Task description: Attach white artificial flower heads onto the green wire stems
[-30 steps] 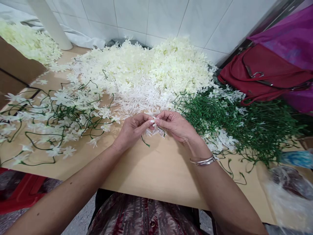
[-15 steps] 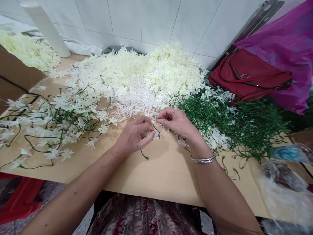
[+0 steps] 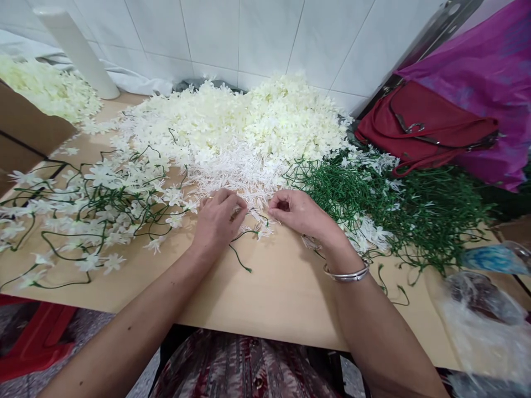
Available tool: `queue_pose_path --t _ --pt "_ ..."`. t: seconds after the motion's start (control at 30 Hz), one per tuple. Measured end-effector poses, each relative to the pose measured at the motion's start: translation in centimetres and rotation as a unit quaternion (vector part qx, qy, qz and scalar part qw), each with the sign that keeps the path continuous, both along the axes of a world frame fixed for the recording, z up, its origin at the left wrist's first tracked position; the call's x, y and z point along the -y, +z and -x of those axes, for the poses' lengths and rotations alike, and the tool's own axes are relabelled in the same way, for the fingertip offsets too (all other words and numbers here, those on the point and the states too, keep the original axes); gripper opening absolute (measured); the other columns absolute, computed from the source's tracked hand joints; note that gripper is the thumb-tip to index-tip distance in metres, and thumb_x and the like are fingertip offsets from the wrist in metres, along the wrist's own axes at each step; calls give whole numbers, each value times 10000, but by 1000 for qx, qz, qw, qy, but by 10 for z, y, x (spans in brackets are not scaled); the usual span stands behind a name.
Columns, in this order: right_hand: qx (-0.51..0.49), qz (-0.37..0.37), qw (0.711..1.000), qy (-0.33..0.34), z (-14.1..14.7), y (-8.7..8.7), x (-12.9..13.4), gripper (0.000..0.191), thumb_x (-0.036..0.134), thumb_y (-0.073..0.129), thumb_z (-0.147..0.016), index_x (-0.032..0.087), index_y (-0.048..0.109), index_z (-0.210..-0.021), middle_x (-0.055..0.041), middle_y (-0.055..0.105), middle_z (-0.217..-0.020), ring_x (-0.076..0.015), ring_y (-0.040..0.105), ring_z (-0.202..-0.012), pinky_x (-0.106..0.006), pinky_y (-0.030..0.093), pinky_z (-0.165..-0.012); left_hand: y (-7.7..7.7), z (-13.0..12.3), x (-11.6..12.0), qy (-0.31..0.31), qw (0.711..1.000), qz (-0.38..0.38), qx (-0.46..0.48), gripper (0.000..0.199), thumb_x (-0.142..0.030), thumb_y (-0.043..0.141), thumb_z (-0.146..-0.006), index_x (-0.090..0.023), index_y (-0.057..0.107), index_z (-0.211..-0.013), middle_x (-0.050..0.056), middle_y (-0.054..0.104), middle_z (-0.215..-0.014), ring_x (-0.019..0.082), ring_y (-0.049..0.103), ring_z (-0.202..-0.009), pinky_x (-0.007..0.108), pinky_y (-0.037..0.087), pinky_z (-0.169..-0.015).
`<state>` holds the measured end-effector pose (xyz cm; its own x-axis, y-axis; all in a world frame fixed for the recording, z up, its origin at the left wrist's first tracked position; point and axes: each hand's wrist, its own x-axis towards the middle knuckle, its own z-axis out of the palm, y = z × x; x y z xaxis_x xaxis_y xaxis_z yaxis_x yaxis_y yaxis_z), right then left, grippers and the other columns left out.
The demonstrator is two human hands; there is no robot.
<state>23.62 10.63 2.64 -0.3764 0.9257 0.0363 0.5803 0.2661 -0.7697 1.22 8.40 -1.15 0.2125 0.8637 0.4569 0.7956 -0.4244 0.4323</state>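
My left hand (image 3: 219, 220) is low over the table, thumb and forefinger pinched together at the front edge of a heap of thin white stamen-like pieces (image 3: 232, 171). What sits in that pinch is too small to make out. Beside its thumb, a green wire-like stem (image 3: 240, 258) lies on the tabletop. Across a small gap, my right hand (image 3: 299, 213), with a silver bangle at the wrist, also has its thumb and forefinger closed; whatever they grip is hidden. Between both hands lie a few white pieces (image 3: 264, 229) and a bit of green stem.
Cream petals (image 3: 290, 116) are heaped along the tiled wall. Stemmed white flowers (image 3: 112, 204) spread at left, near a cardboard box (image 3: 33, 127). Bundled green stems (image 3: 431, 215) lie at right, below a red handbag (image 3: 431, 121). A clear plastic bag (image 3: 485, 320) occupies the right corner.
My left hand has drawn back to the left, its thumb and forefinger coming together. My right hand has dropped slightly towards me. More of the green stem beside the left hand now shows.
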Motion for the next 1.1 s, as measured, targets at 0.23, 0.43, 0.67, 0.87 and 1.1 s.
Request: queue_pose_path --t 0.23,0.43,0.67,0.87,1.1 --pt "-5 -92 996 -7 21 -4 8 98 146 746 -874 197 703 -946 0 639 -855 -151 567 -765 -290 431 -717 2 2 -2 25 1000 -3 -3 69 -188 638 -987 -208 678 -1039 70 719 -1106 273 681 -1036 413 435 -906" --pt "62 -146 987 -26 33 -13 7 118 75 688 -902 186 699 -863 -25 611 -876 -171 572 -792 -313 428 -748 1 0 0 7 999 -29 27 95 -179 603 -1003 -208 658 -1074 74 713 -1117 266 675 -1069 404 463 -927" --pt "-87 -155 974 -142 19 -18 -5 132 91 685 -837 210 656 -789 16 644 -753 -162 562 -689 -310 431 -690 2 -2 1 -22 997 -50 53 63 -198 614 -999 -212 661 -1037 72 691 -1085 256 675 -1044 418 501 -954" --pt "-157 -150 970 -105 22 -10 -2 78 130 688 -836 203 709 -817 11 688 -774 -158 588 -725 -308 445 -713 6 -3 1 -25 990 -94 102 172 -238 659 -993 -199 652 -1161 95 691 -1149 260 669 -1106 421 517 -970" --pt "-206 -77 974 -56 34 -6 7 28 196 720 -864 198 748 -869 17 669 -749 -142 566 -700 -290 430 -673 5 -2 0 -27 986 -116 120 139 -278 660 -1015 -230 704 -1138 65 693 -1094 228 670 -1057 399 515 -972"
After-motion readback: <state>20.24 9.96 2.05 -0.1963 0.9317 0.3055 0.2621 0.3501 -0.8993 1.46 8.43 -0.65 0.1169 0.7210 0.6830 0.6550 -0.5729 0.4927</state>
